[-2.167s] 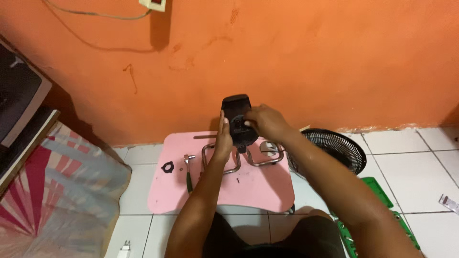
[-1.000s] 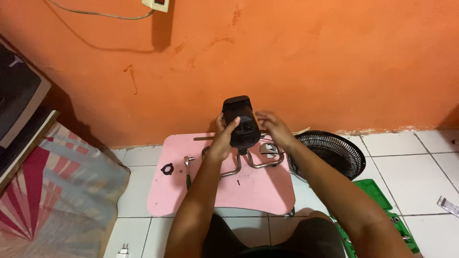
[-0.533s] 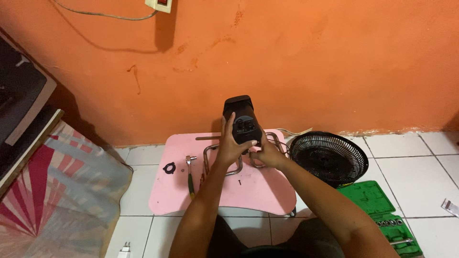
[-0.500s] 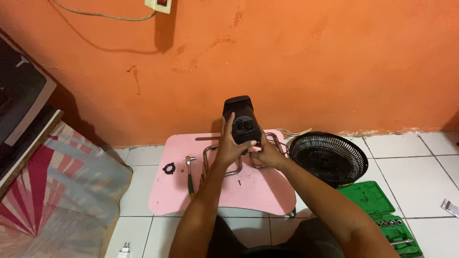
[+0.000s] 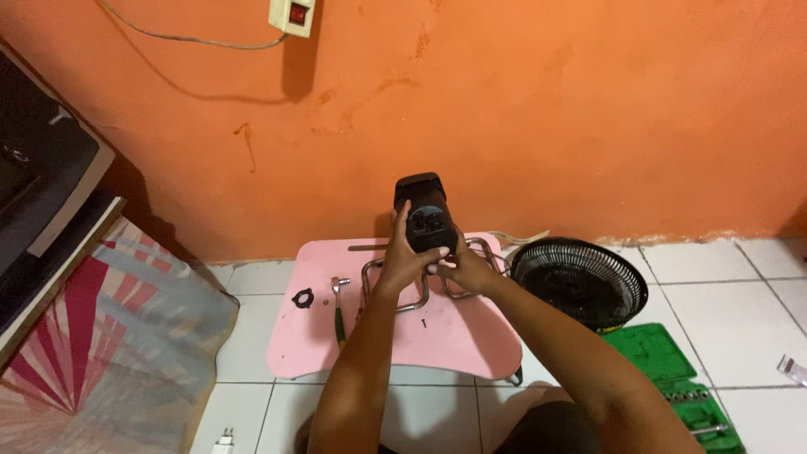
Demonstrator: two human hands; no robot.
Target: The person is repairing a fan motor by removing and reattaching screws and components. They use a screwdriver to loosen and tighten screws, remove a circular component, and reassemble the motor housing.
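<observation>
We see a glossy black plastic housing (image 5: 424, 214), shiny bent metal tubing (image 5: 395, 282) on the smooth pink table (image 5: 454, 336), a black wire grille (image 5: 580, 282), a rough matt orange wall (image 5: 546, 109), and glazed white tiles (image 5: 731, 294).

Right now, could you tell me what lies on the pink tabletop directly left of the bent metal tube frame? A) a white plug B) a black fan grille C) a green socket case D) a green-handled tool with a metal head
D: the green-handled tool with a metal head lies on the pink tabletop, just left of the bent metal tube frame.
</observation>
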